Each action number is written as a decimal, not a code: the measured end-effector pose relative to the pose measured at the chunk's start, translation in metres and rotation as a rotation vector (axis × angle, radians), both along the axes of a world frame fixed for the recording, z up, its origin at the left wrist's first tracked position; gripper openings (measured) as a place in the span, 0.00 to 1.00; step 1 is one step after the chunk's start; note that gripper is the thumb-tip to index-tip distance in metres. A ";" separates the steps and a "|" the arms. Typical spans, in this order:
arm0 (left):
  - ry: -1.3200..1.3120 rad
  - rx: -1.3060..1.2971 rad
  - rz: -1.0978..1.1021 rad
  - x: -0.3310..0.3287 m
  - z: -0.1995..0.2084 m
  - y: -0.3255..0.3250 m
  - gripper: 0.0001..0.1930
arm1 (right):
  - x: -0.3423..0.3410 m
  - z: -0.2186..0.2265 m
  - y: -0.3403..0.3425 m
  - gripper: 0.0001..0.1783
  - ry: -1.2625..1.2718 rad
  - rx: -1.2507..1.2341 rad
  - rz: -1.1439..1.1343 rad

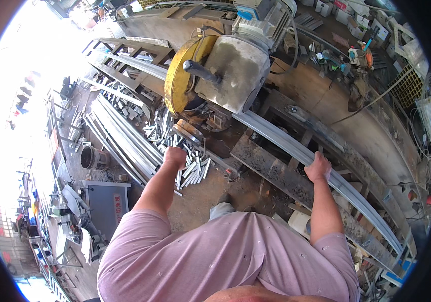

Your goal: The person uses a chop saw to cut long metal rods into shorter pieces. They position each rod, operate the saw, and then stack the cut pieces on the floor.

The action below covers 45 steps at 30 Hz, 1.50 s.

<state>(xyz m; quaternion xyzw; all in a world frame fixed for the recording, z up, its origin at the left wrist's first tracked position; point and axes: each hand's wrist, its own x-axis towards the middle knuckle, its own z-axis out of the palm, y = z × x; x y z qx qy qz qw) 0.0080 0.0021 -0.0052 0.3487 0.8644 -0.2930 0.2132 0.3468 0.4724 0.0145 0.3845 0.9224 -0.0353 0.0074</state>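
Seemingly steadying long silvery metal bars (281, 137) on a dark steel rack (270, 166), fed under a grey saw with a round yellow guard (177, 75), with the right hand (318, 168) curled over them to the saw's right. With the left hand (175, 157) on the guard's near side, too hidden to tell whether closed on anything. Probably calling next for keeping the bars firm and both hands clear of the guard.

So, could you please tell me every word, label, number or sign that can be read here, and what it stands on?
Grey cabinet: red characters down a pale strip at its right side; I don't copy printed wording.
White cartons, upper right: any markings are too small to read.
I can make out no other text.
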 end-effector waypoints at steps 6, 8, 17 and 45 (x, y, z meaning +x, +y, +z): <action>-0.006 0.009 -0.003 0.001 0.005 0.001 0.13 | -0.001 -0.002 0.001 0.29 -0.009 0.014 -0.006; -0.018 0.002 -0.008 0.001 0.004 0.000 0.12 | -0.001 -0.001 0.000 0.28 -0.008 0.013 -0.003; 0.006 0.048 -0.022 0.003 0.007 0.000 0.10 | -0.001 -0.001 0.002 0.27 -0.022 0.003 -0.004; -0.009 0.045 -0.007 0.002 0.009 0.000 0.10 | -0.002 -0.001 0.001 0.25 0.013 0.051 0.029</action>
